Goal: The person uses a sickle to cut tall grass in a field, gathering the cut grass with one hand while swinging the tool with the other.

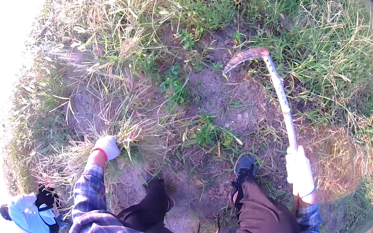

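My right hand [300, 172], in a white knit glove, is closed around the long wooden handle of a sickle [284, 102]. The sickle's curved, rust-brown blade [247, 56] points left over bare soil at the upper middle right. My left hand [108, 148], also in a white glove with a red cuff edge, is at the left, closed on a bunch of cut or pulled grass [135, 134] whose stalks spread out on both sides. The fingers of that hand are partly hidden by the glove's back and the stalks.
Tall grass [323, 43] stands along the top and right. Low leafy weeds [176, 84] grow from the soil between my hands. My shoe [245, 165] is below them. Another person [30, 214] in a light top bends over at the far left.
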Available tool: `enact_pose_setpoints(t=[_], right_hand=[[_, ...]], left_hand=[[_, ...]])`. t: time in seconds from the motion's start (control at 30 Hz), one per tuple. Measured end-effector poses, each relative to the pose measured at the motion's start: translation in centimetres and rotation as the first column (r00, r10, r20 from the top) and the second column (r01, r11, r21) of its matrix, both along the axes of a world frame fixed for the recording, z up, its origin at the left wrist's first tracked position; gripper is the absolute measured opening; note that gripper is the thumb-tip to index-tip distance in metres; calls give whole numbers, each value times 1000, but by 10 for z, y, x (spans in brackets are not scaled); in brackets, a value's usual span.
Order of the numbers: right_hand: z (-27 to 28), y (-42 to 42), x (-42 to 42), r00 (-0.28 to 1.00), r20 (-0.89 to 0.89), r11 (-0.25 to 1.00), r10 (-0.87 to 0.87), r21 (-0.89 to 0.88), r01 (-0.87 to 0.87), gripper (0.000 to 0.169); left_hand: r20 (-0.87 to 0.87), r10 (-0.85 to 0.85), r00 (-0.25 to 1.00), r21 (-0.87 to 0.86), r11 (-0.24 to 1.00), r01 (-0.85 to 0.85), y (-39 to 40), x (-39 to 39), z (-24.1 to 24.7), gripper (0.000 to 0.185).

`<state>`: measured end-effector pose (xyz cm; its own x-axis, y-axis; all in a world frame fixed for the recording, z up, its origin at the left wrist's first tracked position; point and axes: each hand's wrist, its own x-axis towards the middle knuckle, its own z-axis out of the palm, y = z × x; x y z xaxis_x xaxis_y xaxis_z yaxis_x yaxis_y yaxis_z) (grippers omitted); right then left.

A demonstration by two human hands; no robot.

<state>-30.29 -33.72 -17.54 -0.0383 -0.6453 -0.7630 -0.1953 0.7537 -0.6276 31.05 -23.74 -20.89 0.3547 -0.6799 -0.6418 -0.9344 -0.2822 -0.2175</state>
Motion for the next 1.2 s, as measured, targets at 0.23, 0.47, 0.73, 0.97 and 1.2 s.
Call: enact_pose_setpoints(t=[0.23, 0.47, 0.73, 0.97, 1.2], right_hand=[[-113, -85, 109, 946, -111, 861, 306, -392, -324, 26], [-107, -133, 244, 898, 98, 864, 429, -333, -377, 26], [-70, -78, 283, 648, 90, 646, 757, -260, -718, 31], [-61, -33, 236, 432, -356, 317, 829, -337, -886, 36], [-64, -32, 217, 419, -378, 253, 825, -417, -873, 31]], left_hand=[[-16, 273, 962, -228, 936, -269, 26, 18, -44, 38], [50, 146, 988, -357, 926, -119, 20, 12, -47, 53], [160, -193, 968, -604, 756, 250, -69, -42, -34, 91], [127, -226, 966, -576, 776, 258, -117, -46, -34, 93], [201, -102, 974, -461, 868, 186, -132, -22, -67, 79]])
